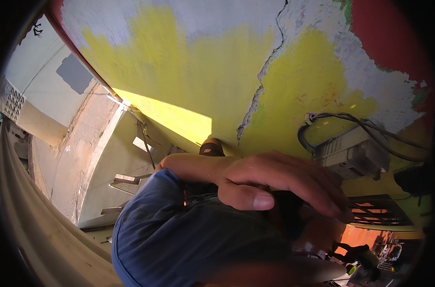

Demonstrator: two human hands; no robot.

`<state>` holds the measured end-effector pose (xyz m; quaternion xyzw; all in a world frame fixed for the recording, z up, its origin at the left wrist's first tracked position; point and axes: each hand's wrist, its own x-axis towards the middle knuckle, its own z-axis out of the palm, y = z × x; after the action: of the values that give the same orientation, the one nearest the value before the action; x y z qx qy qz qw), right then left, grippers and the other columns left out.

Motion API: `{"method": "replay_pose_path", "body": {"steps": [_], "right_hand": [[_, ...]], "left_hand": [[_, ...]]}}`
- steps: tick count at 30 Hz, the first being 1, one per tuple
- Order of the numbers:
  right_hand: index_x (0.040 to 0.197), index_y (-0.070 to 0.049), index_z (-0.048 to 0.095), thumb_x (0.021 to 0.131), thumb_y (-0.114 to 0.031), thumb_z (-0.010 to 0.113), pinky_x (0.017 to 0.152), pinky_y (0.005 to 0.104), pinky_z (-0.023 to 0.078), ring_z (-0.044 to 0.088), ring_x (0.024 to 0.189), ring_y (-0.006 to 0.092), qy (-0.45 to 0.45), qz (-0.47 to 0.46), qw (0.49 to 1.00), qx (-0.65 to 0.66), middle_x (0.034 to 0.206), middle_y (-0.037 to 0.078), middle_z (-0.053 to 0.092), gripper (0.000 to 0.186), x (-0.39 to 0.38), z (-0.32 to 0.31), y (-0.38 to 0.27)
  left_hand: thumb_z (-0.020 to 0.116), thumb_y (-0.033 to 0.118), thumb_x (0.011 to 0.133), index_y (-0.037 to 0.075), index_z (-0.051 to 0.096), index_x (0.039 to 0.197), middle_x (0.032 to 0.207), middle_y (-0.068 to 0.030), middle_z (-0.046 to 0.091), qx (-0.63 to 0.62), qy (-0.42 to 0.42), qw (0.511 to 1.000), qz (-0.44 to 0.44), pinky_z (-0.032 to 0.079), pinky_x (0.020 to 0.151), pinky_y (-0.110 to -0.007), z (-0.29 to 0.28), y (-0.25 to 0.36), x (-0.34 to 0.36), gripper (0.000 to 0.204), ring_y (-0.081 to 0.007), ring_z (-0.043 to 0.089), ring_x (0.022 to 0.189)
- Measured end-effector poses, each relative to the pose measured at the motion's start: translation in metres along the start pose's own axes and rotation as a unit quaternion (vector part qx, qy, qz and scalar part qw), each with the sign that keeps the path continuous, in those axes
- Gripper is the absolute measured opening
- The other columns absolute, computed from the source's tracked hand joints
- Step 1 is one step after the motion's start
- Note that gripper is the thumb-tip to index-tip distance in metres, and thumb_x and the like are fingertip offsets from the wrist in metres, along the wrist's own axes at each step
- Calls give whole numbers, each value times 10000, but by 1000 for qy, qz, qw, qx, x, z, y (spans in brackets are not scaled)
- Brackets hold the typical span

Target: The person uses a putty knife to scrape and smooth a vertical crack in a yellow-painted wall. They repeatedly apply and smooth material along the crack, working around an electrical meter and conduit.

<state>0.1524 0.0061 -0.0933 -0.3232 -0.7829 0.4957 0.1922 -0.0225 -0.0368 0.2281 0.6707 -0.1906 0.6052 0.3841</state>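
Observation:
My left hand (284,179) reaches across the middle of the view from the left, its back toward me. The fingers are stretched to the right and a little bent, and the thumb stands apart below them. Nothing shows in its grasp, though the palm side is hidden. A dark blue sleeve (165,225) covers the upper arm. Beyond the forearm is a bit of skin with a dark strap (211,149); foot or wrist, I cannot tell. Behind the hand stands a wall (193,62) with patchy yellow paint. My right hand does not show; a blurred brownish shape crosses the bottom.
A long jagged crack (260,86) runs down the wall. A grey electrical box (351,153) with black cables (394,148) juts out at the right, above a barred opening (378,210). On the left are a low wall (102,177), a paved lane (83,129) and a pale hanging cloth (40,215).

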Motion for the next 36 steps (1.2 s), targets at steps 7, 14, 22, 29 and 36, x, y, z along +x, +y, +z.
{"method": "replay_pose_path", "body": {"steps": [7, 14, 22, 29, 36], "right_hand": [[1333, 38, 580, 884, -33, 526, 973, 401, 531, 700, 1079, 281, 6, 15, 1000, 10, 1103, 172, 738, 458, -7, 6, 16], [1331, 25, 587, 880, -35, 539, 973, 398, 528, 702, 1070, 283, 17, 24, 999, 15, 1105, 168, 740, 458, -20, 7, 30], [1329, 11, 595, 876, -38, 553, 975, 394, 525, 704, 1060, 286, 10, 37, 999, 14, 1108, 162, 742, 457, -26, 12, 46], [1327, -1, 602, 872, -40, 566, 975, 390, 522, 706, 1051, 288, 2, 44, 999, 9, 1109, 158, 744, 457, -27, 18, 62], [1325, -13, 609, 869, -43, 579, 976, 387, 519, 708, 1042, 290, -2, 68, 998, 10, 1111, 153, 745, 458, -36, 25, 75]], "left_hand": [[441, 237, 1016, -172, 512, 1368, 1360, -304, 574, -302, -64, 951, 9, 459, 1023, -473, 42, -26, 57, 544, -376, 590, 1205], [493, 219, 1007, -122, 597, 1093, 1040, -226, 666, -316, -102, 929, 164, 511, 789, -420, 68, -68, 77, 366, -344, 653, 925], [473, 211, 1027, -128, 621, 1024, 955, -231, 677, -265, -51, 957, 106, 532, 737, -392, 97, -87, 64, 369, -337, 679, 849], [465, 283, 1014, -159, 648, 1116, 1013, -264, 715, -579, -22, 775, -251, 559, 770, -368, 69, -44, 10, 489, -297, 716, 871], [437, 310, 1034, -33, 717, 1085, 1090, -174, 730, 34, -21, 997, 58, 550, 769, -388, 7, 12, 10, 446, -269, 718, 920]]}}
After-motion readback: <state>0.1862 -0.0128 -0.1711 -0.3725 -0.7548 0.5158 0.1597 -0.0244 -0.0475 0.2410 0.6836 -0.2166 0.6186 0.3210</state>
